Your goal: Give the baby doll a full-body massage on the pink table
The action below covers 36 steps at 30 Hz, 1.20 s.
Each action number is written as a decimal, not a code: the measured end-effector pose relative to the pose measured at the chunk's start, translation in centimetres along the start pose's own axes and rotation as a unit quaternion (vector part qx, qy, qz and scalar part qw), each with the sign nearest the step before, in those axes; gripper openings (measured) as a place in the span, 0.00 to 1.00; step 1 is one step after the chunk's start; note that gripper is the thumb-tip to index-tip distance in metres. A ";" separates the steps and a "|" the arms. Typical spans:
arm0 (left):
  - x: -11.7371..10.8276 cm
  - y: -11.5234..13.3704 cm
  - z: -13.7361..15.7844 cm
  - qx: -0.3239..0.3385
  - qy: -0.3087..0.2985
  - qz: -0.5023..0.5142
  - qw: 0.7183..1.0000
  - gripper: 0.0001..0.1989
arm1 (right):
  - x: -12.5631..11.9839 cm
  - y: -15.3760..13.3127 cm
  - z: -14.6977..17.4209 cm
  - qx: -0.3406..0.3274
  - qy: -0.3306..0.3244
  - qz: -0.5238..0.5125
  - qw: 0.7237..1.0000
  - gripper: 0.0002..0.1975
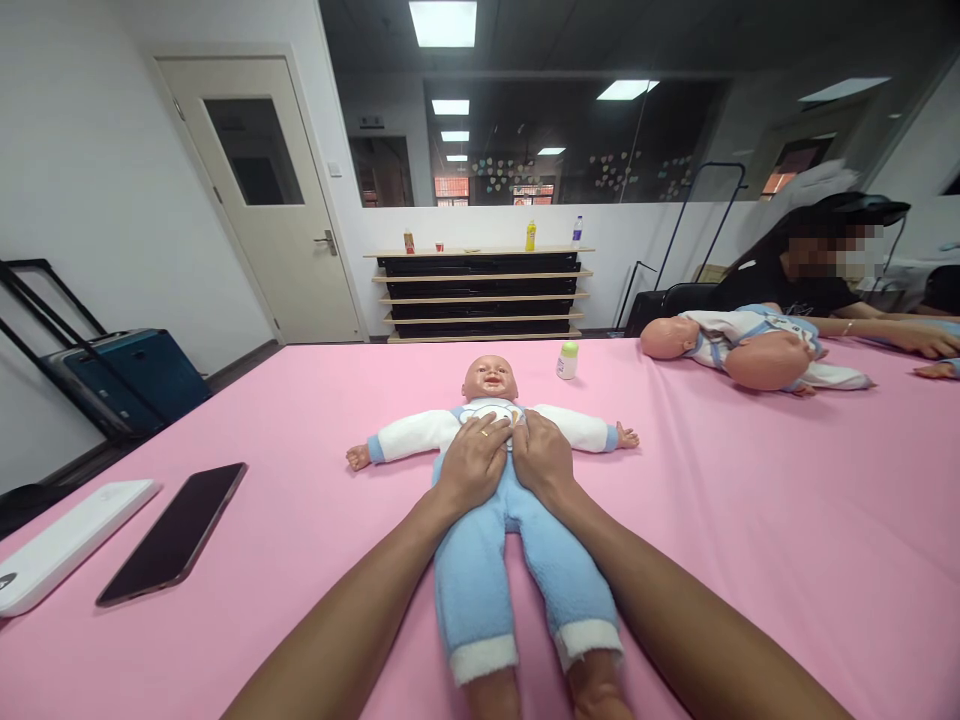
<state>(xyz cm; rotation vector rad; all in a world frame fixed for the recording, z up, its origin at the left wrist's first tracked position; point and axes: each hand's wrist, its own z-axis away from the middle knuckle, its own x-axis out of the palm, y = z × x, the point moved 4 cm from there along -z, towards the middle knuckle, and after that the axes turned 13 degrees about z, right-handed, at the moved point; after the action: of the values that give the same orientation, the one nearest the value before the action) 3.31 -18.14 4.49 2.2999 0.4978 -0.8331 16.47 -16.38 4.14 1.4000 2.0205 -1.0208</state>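
Observation:
A baby doll (491, 378) in a white and light-blue outfit lies on its back on the pink-covered table (315, 400), arms spread wide and head away from me. My left hand (474, 462) rests flat on the doll's chest, fingers stretched out, with a ring on one finger. Beside it, my right hand (541, 455) lies on the other half of the chest, fingers extended. Both palms face down and are hidden, and the hands nearly touch over the middle. Beyond the doll's outstretched arm stands a small white jar with a green lid (568, 361).
A dark phone (174, 535) and a white power bank (71, 540) lie at the left. Further right are more dolls (769, 360) near a person in a black cap (821, 215). A shelf stack (480, 295) with bottles stands behind; a blue suitcase (127, 378) is left.

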 end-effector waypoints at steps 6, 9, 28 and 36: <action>0.2 -1.2 -0.3 -0.084 -0.008 -0.030 0.996 0.20 | -1.0 -0.8 0.4 -0.097 0.071 -0.068 0.990 0.16; 0.5 -2.6 0.0 -0.124 0.046 -0.023 0.991 0.20 | -1.6 -1.5 0.7 -0.165 0.072 -0.119 0.976 0.16; -0.9 -0.1 1.0 0.003 0.174 0.016 0.985 0.19 | 1.0 -0.7 -0.3 -0.133 -0.047 -0.091 0.986 0.20; -0.5 0.7 0.3 0.036 0.057 0.011 0.998 0.20 | 0.6 0.3 -0.1 -0.006 -0.019 -0.054 0.998 0.15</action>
<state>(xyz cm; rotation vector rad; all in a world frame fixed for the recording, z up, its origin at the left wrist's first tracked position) 3.19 -18.93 4.89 2.4259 0.4977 -0.7223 16.53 -15.87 3.70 1.2679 2.0916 -1.0717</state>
